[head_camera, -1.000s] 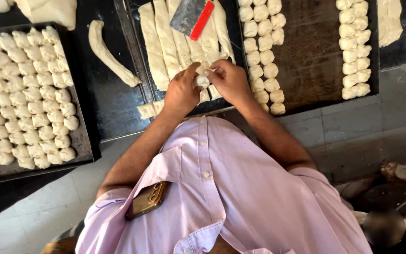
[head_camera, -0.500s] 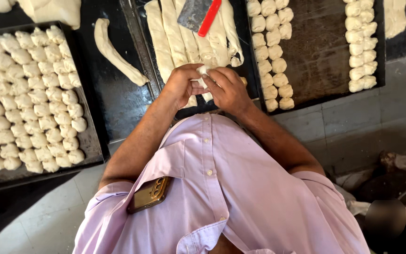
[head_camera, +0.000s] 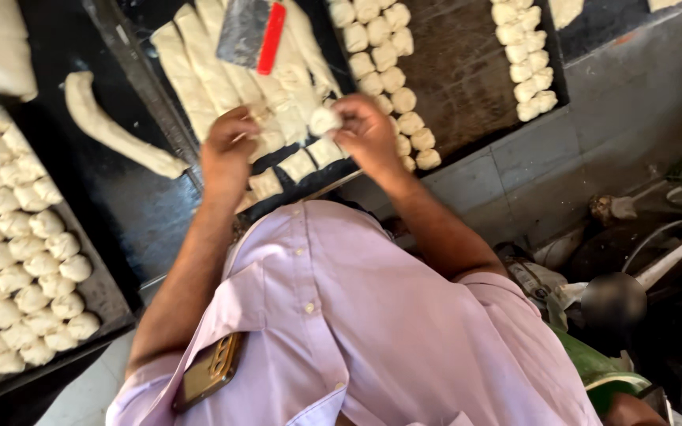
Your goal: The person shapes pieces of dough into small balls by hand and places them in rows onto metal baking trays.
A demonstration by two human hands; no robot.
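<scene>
1. A dark worktop [head_camera: 128,197] carries trays — the left tray [head_camera: 104,304] is packed with dough balls [head_camera: 17,252].
2. Your right hand [head_camera: 369,134] pinches a dough piece [head_camera: 324,120] at its fingertips; your left hand [head_camera: 229,154] hovers curled just beside it, over the cut dough strips [head_camera: 222,71].
3. That pinch looks light — the piece could drop onto the cut squares [head_camera: 297,164].
4. A moment ago both hands met on the piece; now the left has drawn away.

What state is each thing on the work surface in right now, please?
Right hand: pinching a small dough piece.
Left hand: closed, over the cut dough squares.
Dough scraper: lying flat on the dough strips.
Left tray: packed with dough balls.
Dough rope: uncut.
</scene>
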